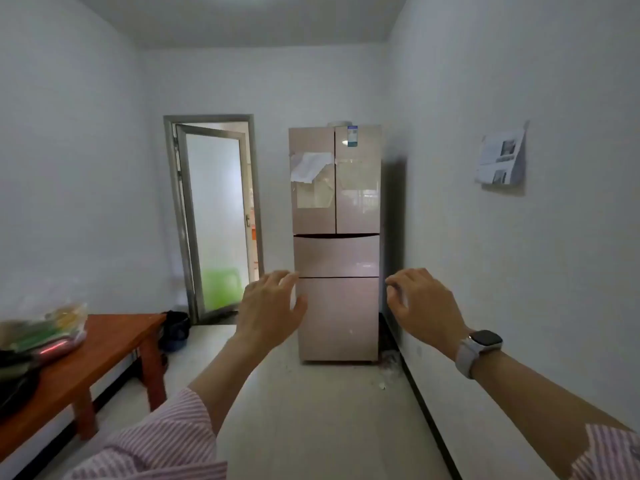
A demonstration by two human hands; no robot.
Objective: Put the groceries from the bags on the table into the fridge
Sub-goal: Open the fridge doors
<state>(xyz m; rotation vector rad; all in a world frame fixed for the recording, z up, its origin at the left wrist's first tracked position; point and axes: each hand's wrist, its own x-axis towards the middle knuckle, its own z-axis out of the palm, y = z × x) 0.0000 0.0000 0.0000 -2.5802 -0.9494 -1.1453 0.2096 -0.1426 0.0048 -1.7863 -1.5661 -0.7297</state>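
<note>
The fridge (336, 237) stands at the centre of the frame against the far wall, pinkish, with 2 upper doors and 2 drawers below, all closed. A blue-and-white label (352, 136) sits at the top of its right-hand door; the print is too small to read. A loose white sheet (309, 167) hangs on the left-hand door.

Both hands are raised in the lower middle, empty. The left hand (269, 306) has its fingers spread wide. The right hand (420, 299) has its fingers loosely curled, holding nothing, with a watch (479, 346) on the wrist.

The bags (38, 336) lie blurred on the red-brown table (114, 344) at lower left. A printed paper (502, 157) hangs at upper right, unreadable.
</note>
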